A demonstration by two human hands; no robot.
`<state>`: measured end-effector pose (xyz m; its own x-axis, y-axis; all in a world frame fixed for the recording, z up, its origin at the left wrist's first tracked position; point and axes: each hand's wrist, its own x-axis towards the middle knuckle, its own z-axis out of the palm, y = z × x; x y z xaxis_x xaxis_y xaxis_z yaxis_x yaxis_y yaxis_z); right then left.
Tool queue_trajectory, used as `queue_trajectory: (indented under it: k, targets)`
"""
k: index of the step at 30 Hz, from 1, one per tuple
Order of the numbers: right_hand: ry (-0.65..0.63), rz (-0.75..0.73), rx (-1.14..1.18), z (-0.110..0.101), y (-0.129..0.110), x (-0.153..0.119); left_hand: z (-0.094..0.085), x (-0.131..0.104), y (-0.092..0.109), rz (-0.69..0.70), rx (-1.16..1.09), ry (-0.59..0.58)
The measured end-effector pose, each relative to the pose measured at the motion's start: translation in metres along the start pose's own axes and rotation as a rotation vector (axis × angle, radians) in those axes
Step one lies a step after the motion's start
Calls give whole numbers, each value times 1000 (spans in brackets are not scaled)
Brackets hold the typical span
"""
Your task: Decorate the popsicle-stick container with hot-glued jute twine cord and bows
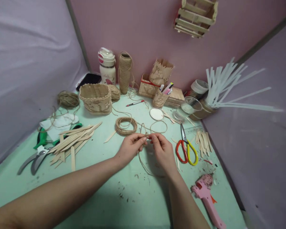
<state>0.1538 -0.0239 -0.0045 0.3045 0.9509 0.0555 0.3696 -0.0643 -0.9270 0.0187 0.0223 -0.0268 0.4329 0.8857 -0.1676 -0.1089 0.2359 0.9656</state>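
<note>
Thin brown twine [143,163] runs between my two hands and loops down over the tabletop. My left hand [131,147] pinches it between thumb and fingers. Almost touching it, my right hand [161,147] also has its fingertips closed on the twine. Small loops of the cord rise just above the fingertips; how they cross is too fine to make out. Behind my left hand lies a coil of twine [119,128], and a loose strand curls to the right of it.
Scissors [187,152] and a pink glue gun [206,194] lie at right. Pruning shears [39,156] and wooden sticks [73,143] are at left. An oval wooden basket [96,106], a bottle [107,68] and a water glass [184,109] stand farther back.
</note>
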Motion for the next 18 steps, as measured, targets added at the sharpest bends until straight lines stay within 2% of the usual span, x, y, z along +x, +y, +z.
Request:
queue_trajectory:
  k: [5,8,11,13,16,18]
  targets:
    - [2,0,-20,-2,3,1,-2,4,0,-156,-186,-113]
    - [53,-115,-24,-5,3,0,-1,4,3,-187,-197,-139]
    - [66,-336,-109,-7,2,-1,0,1,7,-118,-68,-114]
    - [51,-456,-196,-9,3,-1,1,-2,8,-54,67,-53]
    - [28,-553,-292,-10,8,1,0,-4,6,46,204,30]
    - [17,-580,-321,-9,12,2,-1,-4,4,108,258,42]
